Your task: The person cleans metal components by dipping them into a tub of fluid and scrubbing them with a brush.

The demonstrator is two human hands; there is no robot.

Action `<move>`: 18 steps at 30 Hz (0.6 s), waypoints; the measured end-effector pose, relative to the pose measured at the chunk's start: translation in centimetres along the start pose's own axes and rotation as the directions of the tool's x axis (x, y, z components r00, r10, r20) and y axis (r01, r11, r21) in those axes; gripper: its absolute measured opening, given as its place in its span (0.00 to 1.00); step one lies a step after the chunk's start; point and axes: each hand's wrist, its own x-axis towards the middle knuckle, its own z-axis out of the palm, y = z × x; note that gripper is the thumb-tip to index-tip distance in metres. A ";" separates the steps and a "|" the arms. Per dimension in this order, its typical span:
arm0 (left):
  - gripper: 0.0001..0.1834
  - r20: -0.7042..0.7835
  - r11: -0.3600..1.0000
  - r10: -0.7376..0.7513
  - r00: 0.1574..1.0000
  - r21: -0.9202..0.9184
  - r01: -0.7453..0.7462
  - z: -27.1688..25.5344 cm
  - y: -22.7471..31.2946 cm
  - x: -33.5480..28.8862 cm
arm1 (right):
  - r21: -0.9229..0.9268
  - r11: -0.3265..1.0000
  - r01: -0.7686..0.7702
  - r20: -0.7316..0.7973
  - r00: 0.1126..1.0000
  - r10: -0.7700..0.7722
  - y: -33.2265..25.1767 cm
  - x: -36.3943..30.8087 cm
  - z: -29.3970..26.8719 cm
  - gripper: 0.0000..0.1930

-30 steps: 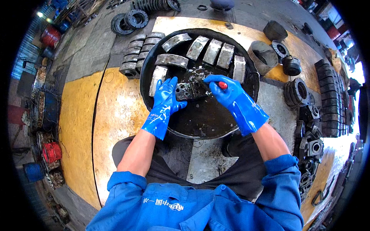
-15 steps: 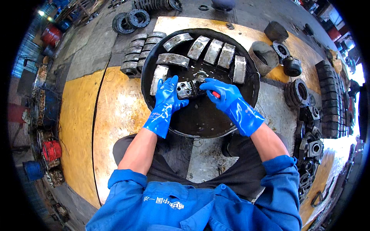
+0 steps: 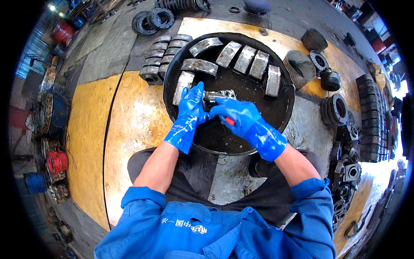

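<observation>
A wide round black pan [image 3: 286,116] in front of me holds dark liquid. My left hand [image 3: 189,110], in a blue rubber glove, grips the left side of a metal block with holes [image 3: 225,93], held above the liquid. My gloved right hand [image 3: 239,114] is closed around a red-handled tool [image 3: 230,121]. Its dark working end lies against the block beside my left fingers, and my right glove hides part of both. Several curved metal segments [image 3: 199,66] rest along the pan's far and left sides.
Stacked curved segments [image 3: 152,69] stand just left of the pan. Beyond lie flanged rings [image 3: 161,18]. To the right are an open metal cylinder [image 3: 299,71], a black pot [image 3: 330,80], more rings [image 3: 334,110] and a row of dark blocks [image 3: 370,121].
My right hand has moved left and slightly down with the red-handled tool, toward my left hand. The metal block has turned and is now more covered. The whole view has shifted slightly.
</observation>
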 end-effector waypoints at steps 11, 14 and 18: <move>0.79 0.049 0.999 -0.030 0.998 0.012 0.030 -0.9 0.4 -0.2 | -0.018 0.992 -0.123 -0.247 0.962 0.115 3.5 -0.2 0.3 0.15; 0.79 0.056 0.999 -0.033 0.998 -0.001 0.033 -1.0 0.6 -0.4 | 0.362 0.788 -0.498 -0.104 0.819 0.565 5.6 -1.8 -0.4 0.15; 0.78 0.062 0.999 -0.033 0.998 -0.009 0.034 -1.2 0.8 -0.1 | 0.316 0.686 -0.655 0.051 0.734 0.678 9.7 -4.2 0.5 0.14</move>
